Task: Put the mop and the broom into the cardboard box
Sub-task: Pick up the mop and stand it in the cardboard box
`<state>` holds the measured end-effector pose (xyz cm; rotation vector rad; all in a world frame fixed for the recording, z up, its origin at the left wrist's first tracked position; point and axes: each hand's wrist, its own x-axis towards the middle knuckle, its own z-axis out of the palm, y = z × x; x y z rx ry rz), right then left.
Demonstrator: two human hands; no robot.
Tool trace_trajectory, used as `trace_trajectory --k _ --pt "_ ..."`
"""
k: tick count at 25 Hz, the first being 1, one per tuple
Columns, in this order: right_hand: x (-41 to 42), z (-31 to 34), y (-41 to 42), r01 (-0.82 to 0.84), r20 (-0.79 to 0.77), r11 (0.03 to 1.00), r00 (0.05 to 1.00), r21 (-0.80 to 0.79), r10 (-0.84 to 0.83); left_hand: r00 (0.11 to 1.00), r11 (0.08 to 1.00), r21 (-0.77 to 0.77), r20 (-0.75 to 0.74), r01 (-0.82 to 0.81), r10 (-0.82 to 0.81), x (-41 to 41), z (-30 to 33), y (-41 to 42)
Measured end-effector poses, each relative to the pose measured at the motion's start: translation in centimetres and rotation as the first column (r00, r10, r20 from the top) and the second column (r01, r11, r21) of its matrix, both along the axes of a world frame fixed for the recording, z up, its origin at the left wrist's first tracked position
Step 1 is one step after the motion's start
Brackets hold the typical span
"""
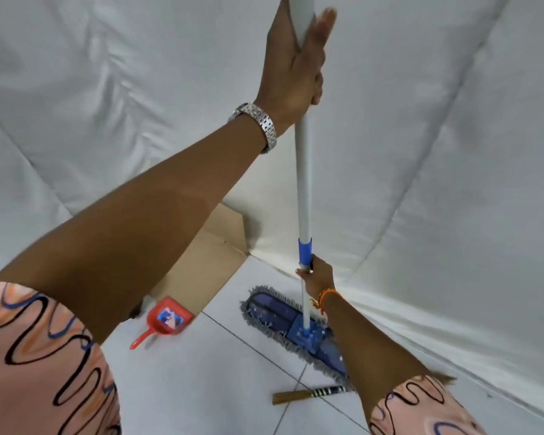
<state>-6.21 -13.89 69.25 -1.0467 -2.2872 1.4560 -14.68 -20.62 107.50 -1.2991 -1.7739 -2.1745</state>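
- Left hand (291, 62) high up, wrapped round the top of the mop (302, 189) pole; thumb side closed on it, fingertips partly splayed past the pole (so grip looks loose-ish at the tips).
- Metal watch (263, 125) on left wrist.
- Right hand (316, 276) lower down, closed round the thin shaft just below the blue collar (305, 251); orange bracelet (325, 298) on that wrist.
- Mop stands near upright, pole leaning a little; blue head w/ grey fringe flat on the tile floor (220, 378), right of the box.
- Box (201, 262) against the white sheet (437, 136) backdrop, mostly hidden behind the left forearm; can't tell what's inside.
- Red dustpan (167, 320) on the floor just in front of the box, touching or nearly touching its near side.
- Broom (308, 395) lying on the floor near the mop head's near end, bristles pointing left, striped handle partly hidden by the right arm.
- Patterned pink sleeves (38, 356) at both lower corners.
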Motion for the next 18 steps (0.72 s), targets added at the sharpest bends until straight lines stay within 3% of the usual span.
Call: trace_trajectory --k 10,15,18 --pt "-24.0 0.1 -12.3 -0.102 -0.076 0.995 0.992 0.022 0.104 0.998 0.998 -0.037 -0.043 -0.041 0.040 -20.1 -1.1 -11.5" --pt "-40.2 -4.4 -14.8 -0.134 -0.059 0.991 0.989 0.017 0.135 0.984 0.997 0.010 -0.157 -0.078 0.078 -35.4 -5.2 -14.1" --pt "-50.4 -7.9 -15.1 -0.111 -0.029 0.994 0.993 -0.021 0.111 0.987 0.997 0.007 -0.147 -0.071 0.071 -45.0 -8.5 -14.6"
